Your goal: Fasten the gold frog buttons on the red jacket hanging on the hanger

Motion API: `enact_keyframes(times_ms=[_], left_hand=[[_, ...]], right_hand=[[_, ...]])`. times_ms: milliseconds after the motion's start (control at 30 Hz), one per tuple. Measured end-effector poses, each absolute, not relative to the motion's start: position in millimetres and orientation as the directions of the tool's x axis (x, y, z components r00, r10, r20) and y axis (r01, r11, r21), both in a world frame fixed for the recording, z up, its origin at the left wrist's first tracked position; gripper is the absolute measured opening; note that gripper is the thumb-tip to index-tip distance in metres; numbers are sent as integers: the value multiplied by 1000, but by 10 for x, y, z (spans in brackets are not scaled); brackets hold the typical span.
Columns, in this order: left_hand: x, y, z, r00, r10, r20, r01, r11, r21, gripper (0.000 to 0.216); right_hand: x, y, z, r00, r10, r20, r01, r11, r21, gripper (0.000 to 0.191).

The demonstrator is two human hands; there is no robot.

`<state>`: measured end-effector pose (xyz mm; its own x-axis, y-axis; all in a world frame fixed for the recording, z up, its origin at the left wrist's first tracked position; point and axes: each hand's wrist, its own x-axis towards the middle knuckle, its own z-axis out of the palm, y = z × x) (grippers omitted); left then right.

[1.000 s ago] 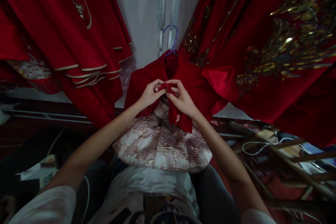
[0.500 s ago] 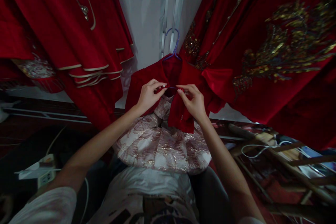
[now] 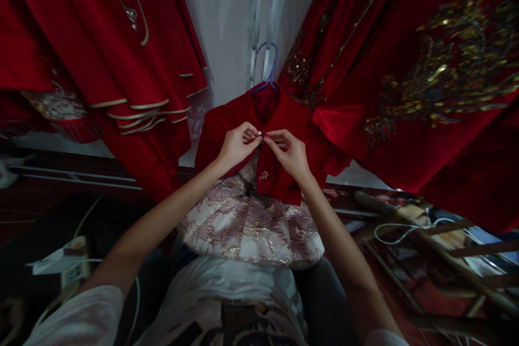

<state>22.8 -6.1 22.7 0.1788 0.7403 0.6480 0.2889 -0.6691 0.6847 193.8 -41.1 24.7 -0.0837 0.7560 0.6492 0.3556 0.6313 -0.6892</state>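
A small red velvet jacket (image 3: pixel 284 116) hangs on a purple hanger (image 3: pixel 267 67) over a pale brocade skirt (image 3: pixel 251 224). My left hand (image 3: pixel 237 146) pinches the left front edge of the jacket near the collar. My right hand (image 3: pixel 290 154) pinches the right front edge, and the fingertips of both hands meet at a small button at the centre. A second ornate button (image 3: pixel 263 175) shows lower on the jacket front.
Large red garments with gold trim (image 3: pixel 133 65) and gold embroidery (image 3: pixel 438 65) hang at left and right against a white wall (image 3: pixel 227 21). A power strip with cables (image 3: pixel 71 270) lies at the lower left. Wooden bars and a white cable (image 3: pixel 409 227) sit at the lower right.
My hands had pulled slightly apart with the jacket front open; now they have come back together at the top button, and the front edges are drawn closed.
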Motion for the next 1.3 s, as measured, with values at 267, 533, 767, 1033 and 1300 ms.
enact_keyframes(times_ms=[267, 533, 767, 1033, 1300], left_hand=[[239, -65, 245, 255, 710, 657, 311, -703, 639, 11], [244, -37, 266, 341, 711, 615, 294, -702, 648, 11], [236, 19, 185, 257, 774, 578, 186, -627, 757, 20], [271, 139, 140, 210, 827, 521, 109, -549, 829, 13], [245, -50, 206, 228, 725, 650, 335, -685, 646, 13]], right_hand=[[1946, -403, 253, -83, 778, 623, 336, 611, -717, 23], [1951, -413, 300, -155, 788, 596, 339, 609, -717, 27], [1892, -361, 255, -93, 763, 639, 396, 617, -680, 26], [1959, -307, 268, -170, 779, 603, 390, 615, -685, 25], [1986, -339, 325, -177, 760, 625, 424, 632, -648, 20]])
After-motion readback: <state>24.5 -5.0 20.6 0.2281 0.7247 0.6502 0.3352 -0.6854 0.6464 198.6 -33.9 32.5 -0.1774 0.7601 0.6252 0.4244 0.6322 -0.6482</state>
